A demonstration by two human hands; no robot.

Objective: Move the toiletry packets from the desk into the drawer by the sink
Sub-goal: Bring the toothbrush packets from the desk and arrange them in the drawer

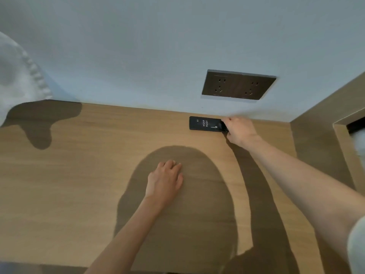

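Observation:
A black toothbrush packet (203, 124) with white lettering lies flat on the wooden desk (79, 175), at the back edge against the wall. My right hand (240, 131) reaches to its right end, and the fingers curl round that end of the packet. A second dark packet edge shows under the same fingers. My left hand (165, 179) rests flat on the desk in the middle, fingers straight, holding nothing. No drawer or sink is in view.
A dark double power socket (238, 85) sits in the pale wall above the packet. A wooden side panel (316, 125) with an opening closes off the desk's right end. White cloth (17, 76) hangs over the far left corner.

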